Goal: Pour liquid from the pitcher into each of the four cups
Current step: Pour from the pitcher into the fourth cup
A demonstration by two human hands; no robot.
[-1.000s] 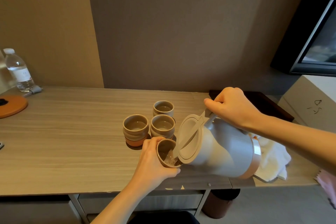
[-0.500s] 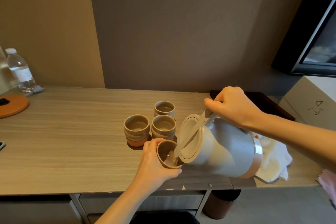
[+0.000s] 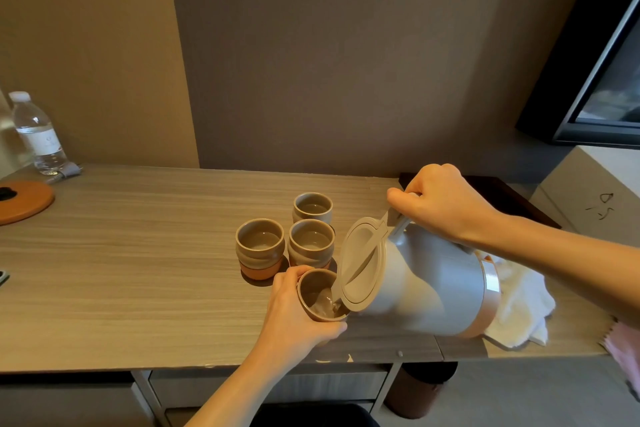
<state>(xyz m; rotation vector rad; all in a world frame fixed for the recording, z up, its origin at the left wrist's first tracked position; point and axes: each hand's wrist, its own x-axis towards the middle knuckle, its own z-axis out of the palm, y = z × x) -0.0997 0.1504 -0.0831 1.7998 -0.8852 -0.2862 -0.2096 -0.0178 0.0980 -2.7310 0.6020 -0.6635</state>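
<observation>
A grey pitcher (image 3: 426, 288) with a beige lid is tipped far to the left; my right hand (image 3: 440, 204) grips its handle from above. Clear liquid runs from the spout into a brown cup (image 3: 317, 298), which my left hand (image 3: 294, 312) holds tilted toward the pitcher just above the desk. Three more brown cups stand upright behind it: one at the left (image 3: 260, 248), one in the middle (image 3: 311, 243), one farther back (image 3: 312, 207). All three seem to hold some liquid.
The wooden desk (image 3: 138, 270) carries a water bottle (image 3: 38, 133) and an orange round pad (image 3: 24, 201) at the far left. A white cloth (image 3: 519, 305) lies under the pitcher's base, a dark tray (image 3: 519, 198) behind it. A bin (image 3: 415, 388) stands below the desk.
The pitcher stays tipped and liquid keeps flowing into the held cup. Both hands have held nearly the same place; the view has shifted slightly.
</observation>
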